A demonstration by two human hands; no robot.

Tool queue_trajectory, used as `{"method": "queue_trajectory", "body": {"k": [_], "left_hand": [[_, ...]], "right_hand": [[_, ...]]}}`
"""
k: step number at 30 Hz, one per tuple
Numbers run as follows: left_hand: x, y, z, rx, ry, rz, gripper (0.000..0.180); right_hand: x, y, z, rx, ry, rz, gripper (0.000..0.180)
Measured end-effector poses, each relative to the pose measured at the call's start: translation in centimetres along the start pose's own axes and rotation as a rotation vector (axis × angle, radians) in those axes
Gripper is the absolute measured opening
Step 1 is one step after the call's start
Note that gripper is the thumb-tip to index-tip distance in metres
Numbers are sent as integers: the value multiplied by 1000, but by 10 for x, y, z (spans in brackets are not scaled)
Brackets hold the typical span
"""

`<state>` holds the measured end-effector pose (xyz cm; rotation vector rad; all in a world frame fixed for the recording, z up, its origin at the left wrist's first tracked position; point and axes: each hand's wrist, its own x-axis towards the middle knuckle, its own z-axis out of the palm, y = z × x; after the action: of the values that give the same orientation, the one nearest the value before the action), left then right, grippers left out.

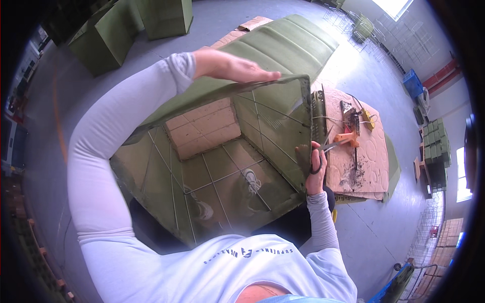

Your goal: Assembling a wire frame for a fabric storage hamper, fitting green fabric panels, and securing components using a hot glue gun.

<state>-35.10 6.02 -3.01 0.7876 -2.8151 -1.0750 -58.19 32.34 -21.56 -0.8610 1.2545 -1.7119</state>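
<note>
Two bare hands are in view, at the rim of one green box [283,169], which sits open side up in front of the torso, above the floor. Left hand [236,69]: laid along the top rim, fingers close together and slightly blurred; the thumb is hidden, so whether it grips cannot be told. Right hand [316,177]: at the right rim, fingers closed around one pair of scissors [332,146]; the handle is partly covered and the blade tips are hard to separate from one orange tool [347,139] behind. Inside the box, crossing wires [217,179] overlap too much for a sure count; one brown panel [202,126] and two shoes [251,181] show past them, the shoes partly obscured. One stack of cardboard [369,166] lies at right. At least two green containers [164,20] stand upper left, cut off by the frame edge.
</note>
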Motion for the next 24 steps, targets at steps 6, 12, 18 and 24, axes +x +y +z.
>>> {"method": "queue_trajectory", "body": {"k": [6, 12, 18, 24], "left_hand": [[-87, 4, -42, 936, -10, -406, 51], [-83, 53, -23, 567, 590, -49, 23], [-15, 56, -11, 283, 617, 180, 23], [-5, 61, 99, 177, 493, 139, 21]], "right_hand": [[5, -9, 21, -214, -45, -90, 37], [6, -9, 17, -159, 9, -70, 35], [9, -3, 24, -150, 11, -82, 32], [11, 0, 15, -237, 42, -160, 28]]}}
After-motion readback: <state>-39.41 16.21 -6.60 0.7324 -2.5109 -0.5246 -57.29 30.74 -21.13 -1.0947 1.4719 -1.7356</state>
